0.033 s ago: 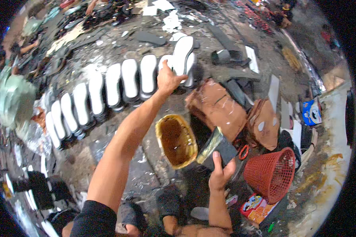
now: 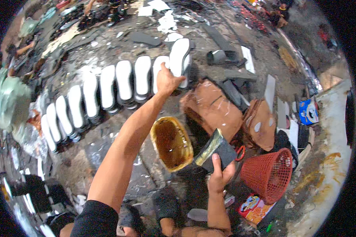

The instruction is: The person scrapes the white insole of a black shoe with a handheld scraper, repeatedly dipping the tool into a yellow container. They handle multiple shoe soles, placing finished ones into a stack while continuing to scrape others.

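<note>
At the right end of a curved row of white-topped shoe soles (image 2: 124, 81), my left hand (image 2: 169, 82) grips the heel end of one white sole (image 2: 179, 55), thumb on its right side. That sole overlaps another beneath it. My right hand (image 2: 220, 175) holds a dark, flat spreader (image 2: 224, 153) with a yellowish, crusted edge, thumb on its face. Just left of the spreader sits an oval tub (image 2: 153, 136) with a crusted yellow rim and brown, glue-like liquid inside.
Brown sheets (image 2: 215, 108) lie stacked beyond the spreader, near red-handled scissors (image 2: 240, 152). A red mesh basket (image 2: 261, 172) lies tilted at the right, beside a colourful packet (image 2: 254, 208). Plastic bags (image 2: 10, 102) are at the left. Scraps litter the floor, and other people are at the far edges.
The whole view has shifted slightly, with the row of soles moving left in the picture. Both hands keep their holds.
</note>
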`<state>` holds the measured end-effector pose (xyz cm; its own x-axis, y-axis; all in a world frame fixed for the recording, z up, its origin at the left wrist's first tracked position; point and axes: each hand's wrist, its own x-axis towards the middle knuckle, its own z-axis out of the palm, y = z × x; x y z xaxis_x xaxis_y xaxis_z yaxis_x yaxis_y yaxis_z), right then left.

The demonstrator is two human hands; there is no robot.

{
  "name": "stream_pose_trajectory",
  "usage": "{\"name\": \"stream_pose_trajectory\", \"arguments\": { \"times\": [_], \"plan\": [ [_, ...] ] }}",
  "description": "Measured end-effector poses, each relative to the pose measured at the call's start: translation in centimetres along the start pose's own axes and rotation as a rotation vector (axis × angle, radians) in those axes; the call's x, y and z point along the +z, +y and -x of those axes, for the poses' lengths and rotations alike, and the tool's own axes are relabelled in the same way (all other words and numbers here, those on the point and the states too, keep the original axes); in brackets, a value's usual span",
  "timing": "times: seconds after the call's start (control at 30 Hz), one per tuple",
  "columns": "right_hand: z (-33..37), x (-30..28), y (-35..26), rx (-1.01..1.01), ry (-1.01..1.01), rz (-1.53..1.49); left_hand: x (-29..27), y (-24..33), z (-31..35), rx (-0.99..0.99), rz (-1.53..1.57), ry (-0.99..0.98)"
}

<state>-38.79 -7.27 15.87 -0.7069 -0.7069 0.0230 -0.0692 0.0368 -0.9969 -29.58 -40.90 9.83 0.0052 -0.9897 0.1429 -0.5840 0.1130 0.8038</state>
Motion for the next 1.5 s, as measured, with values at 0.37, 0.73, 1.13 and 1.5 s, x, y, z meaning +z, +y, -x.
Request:
{"name": "stream_pose_trajectory", "arguments": {
  "times": [0.37, 0.73, 1.13, 1.5],
  "plan": [
    [-1.8, 1.5, -0.6, -0.09, 0.076, -0.022, 0.9, -1.7, -0.2, 0.19, -0.154, -0.334],
    [6.6, 7.3, -3.0, 0.058, -0.047, -0.143, -38.2, 1.3, 25.5, 1.117, -0.401, -0.147],
    [4.9, 9.6, -13.0, -0.51, -0.445, 0.19, -72.1, -11.4, 46.4, -0.12, -0.236, 1.333],
    [15.8, 26.1, -27.3, -0.483, -0.91, -0.212, -80.0, -28.0, 36.0, -0.804, 0.781, 1.388]
  ]
}}
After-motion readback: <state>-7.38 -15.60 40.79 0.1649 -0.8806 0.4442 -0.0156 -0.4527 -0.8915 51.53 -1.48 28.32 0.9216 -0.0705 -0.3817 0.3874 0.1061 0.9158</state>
